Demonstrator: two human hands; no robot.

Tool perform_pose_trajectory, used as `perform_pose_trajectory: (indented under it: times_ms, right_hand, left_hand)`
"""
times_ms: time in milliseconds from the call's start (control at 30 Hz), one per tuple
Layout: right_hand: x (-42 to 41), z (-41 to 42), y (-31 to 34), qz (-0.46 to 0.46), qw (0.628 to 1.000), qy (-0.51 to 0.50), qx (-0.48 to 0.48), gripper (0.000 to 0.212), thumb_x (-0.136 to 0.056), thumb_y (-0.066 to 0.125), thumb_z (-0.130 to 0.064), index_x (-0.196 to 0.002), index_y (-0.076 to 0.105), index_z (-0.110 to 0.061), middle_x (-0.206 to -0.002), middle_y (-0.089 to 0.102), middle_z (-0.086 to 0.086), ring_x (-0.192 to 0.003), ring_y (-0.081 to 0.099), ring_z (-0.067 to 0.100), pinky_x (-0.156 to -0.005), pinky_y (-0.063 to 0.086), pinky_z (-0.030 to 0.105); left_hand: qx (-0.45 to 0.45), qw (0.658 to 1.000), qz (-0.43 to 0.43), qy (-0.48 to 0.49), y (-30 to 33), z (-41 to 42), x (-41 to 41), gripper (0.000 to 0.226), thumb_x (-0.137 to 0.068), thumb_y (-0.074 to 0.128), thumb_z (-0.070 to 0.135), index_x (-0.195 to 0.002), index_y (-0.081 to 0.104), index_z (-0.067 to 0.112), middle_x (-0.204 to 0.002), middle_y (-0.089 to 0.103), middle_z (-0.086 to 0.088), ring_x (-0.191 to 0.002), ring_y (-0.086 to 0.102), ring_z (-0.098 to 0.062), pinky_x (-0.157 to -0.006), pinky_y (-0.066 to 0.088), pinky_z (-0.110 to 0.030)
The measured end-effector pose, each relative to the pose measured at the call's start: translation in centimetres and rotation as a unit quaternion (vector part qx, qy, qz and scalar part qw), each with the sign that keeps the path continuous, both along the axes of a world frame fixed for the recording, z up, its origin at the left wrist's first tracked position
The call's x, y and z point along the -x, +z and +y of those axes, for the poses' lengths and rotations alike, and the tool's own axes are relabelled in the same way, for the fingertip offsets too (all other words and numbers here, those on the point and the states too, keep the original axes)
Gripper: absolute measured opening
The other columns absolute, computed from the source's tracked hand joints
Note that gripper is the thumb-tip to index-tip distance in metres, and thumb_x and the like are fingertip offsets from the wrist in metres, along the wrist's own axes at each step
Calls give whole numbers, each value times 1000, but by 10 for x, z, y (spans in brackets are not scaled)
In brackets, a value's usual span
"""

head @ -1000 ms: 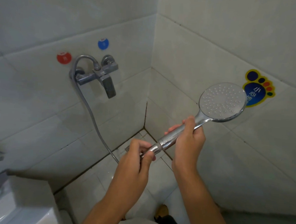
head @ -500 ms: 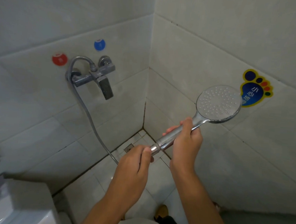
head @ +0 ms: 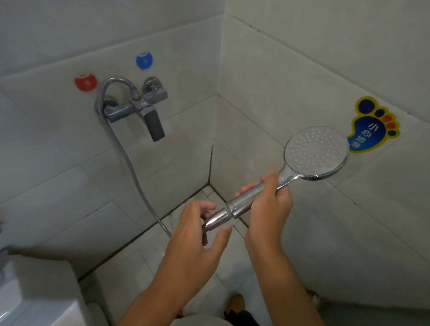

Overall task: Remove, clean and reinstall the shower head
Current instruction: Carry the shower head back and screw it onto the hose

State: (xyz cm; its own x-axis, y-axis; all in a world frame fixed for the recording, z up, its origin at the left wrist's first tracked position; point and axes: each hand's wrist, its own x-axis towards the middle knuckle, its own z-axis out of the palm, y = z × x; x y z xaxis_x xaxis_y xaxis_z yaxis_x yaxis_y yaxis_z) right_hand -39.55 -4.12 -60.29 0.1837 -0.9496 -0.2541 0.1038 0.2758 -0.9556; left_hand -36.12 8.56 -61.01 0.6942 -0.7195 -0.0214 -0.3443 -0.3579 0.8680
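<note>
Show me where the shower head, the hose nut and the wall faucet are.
shower head (head: 316, 154), head view, on the middle of its round spray face.
hose nut (head: 219, 219), head view, on its chrome cone below the handle.
wall faucet (head: 143, 105), head view, on the mixer body.

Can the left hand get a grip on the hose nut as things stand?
Probably yes. The left hand is right at the hose nut, fingers spread around it, nothing between; the right hand grips the handle farther up.
</note>
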Motion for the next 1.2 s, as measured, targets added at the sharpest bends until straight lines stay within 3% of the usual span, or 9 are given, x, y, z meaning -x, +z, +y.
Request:
perform_pose_trajectory:
  times_ms: [67,167,400,600,700,800,933,1067,1200]
  right_hand:
    - [0,0,0,1,1000,-1,-2,23,-101,45,-29,-89,54,-11,-58,65,5,-56,67,24,-56,55,33]
    - [0,-1,-1,3,1000,-4,-5,22,-101,46,-27,-90,55,-11,-61,65,9,-55,67,23,-54,54,31]
    - [4,-2,-3,5,1000,2,-3,23,-102,45,-29,-91,55,-12,-64,65,8,-58,68,23,-56,55,29]
    - [2,-5,-1,1,1000,1,-12,24,-102,44,-30,-93,56,-11,-64,66,7,-58,68,22,-56,56,28]
    - [1,-6,-1,2,1000,2,-10,24,-102,45,-30,-91,56,-13,-61,66,5,-58,68,23,-58,58,31]
    - [0,-7,0,4,1000,2,-6,23,-102,45,-28,-90,55,-11,-63,65,8,-57,68,24,-56,56,31]
    - [-2,-9,0,3,1000,7,-4,24,-102,44,-29,-91,55,-10,-63,65,7,-56,67,20,-54,54,26]
    - [-2,-10,0,1,1000,6,-8,25,-102,44,-30,-93,55,-10,-65,66,7,-57,68,19,-54,54,24]
    - [-5,-13,0,-6,1000,6,-7,25,-102,44,-30,-94,55,-9,-62,66,6,-56,68,21,-55,55,27]
  left_hand:
    - [-12,1000,-2,-2,0,-1,1,16,-95,45,41,-109,51,36,-92,54,13,-77,54,-6,-65,45,-15]
    - [-29,999,-37,-15,-1,-1,-1,25,-99,35,37,-89,58,31,-80,58,9,-75,53,-6,-64,42,-16]
    - [-12,999,-42,-25,-2,-3,-2,9,-95,52,30,-101,57,35,-88,55,14,-77,54,-5,-64,44,-13]
    - [16,999,-32,-10,-2,-5,-3,26,-86,67,22,-100,49,35,-96,49,15,-76,52,-8,-65,45,-14]
    - [0,1000,-4,-3,-3,-8,-1,23,-90,55,40,-111,46,40,-99,49,16,-82,53,-7,-68,47,-15]
    - [-19,999,-34,-16,-5,-10,-3,19,-96,37,42,-102,54,38,-89,55,14,-81,54,-4,-67,45,-17]
    - [-4,999,-40,-15,-2,-11,-7,7,-94,52,31,-99,54,36,-89,53,16,-80,53,-4,-66,44,-14]
    - [16,999,-41,-15,-2,-13,-8,21,-88,64,20,-97,50,34,-95,48,17,-82,52,-7,-68,43,-11]
    - [18,1000,-24,-4,-3,-15,-8,24,-88,60,36,-109,48,36,-100,44,16,-83,50,-6,-70,44,-12]
